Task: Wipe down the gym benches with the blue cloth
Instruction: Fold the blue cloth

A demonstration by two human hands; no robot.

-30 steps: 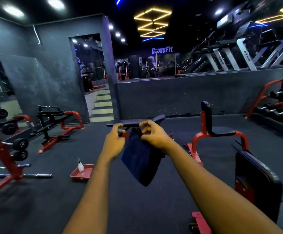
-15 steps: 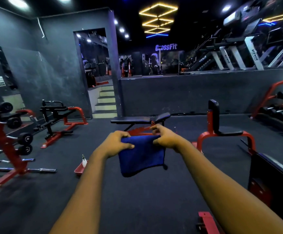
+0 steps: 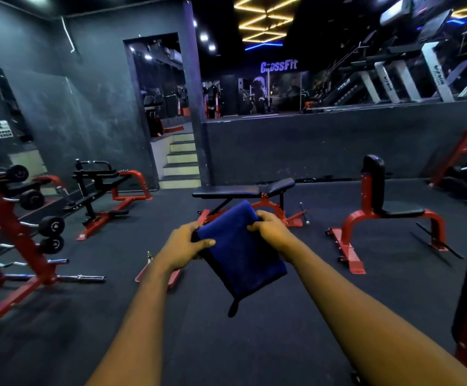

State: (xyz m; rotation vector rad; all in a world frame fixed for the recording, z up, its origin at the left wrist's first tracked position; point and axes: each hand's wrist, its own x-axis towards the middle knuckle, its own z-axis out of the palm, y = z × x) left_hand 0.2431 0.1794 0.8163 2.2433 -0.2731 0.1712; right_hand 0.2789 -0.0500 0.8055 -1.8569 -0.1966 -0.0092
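Blue cloth (image 3: 240, 254): folded, held in the air between your two hands, in front of you and above the dark floor (image 3: 254, 344).
Cloth axis: its long axis runs from the far top corner down toward you, the lower end leaning a little to your right; a dark loop (image 3: 233, 309) hangs off the bottom corner.
Left hand (image 3: 183, 247): grips the cloth's left edge, thumb lying on top.
Right hand (image 3: 271, 232): fingers curled round the upper right edge, holding it.
Writing: "CrossFit" sign (image 3: 279, 66) glows on the far wall; the lettering on the treadmills (image 3: 393, 76) and the white notice (image 3: 1, 129) on your left are too blurred to read.
Flat bench (image 3: 240, 190): black pad on a red frame, straight beyond the cloth, apart from it.
Seat bench (image 3: 377, 190): upright back pad, to your right.
Red tray (image 3: 143, 274): on the floor behind your left forearm, a spray bottle (image 3: 149, 256) in it.
Weight rack (image 3: 18, 218): red, at your left, a barbell (image 3: 82, 277) beside its foot.
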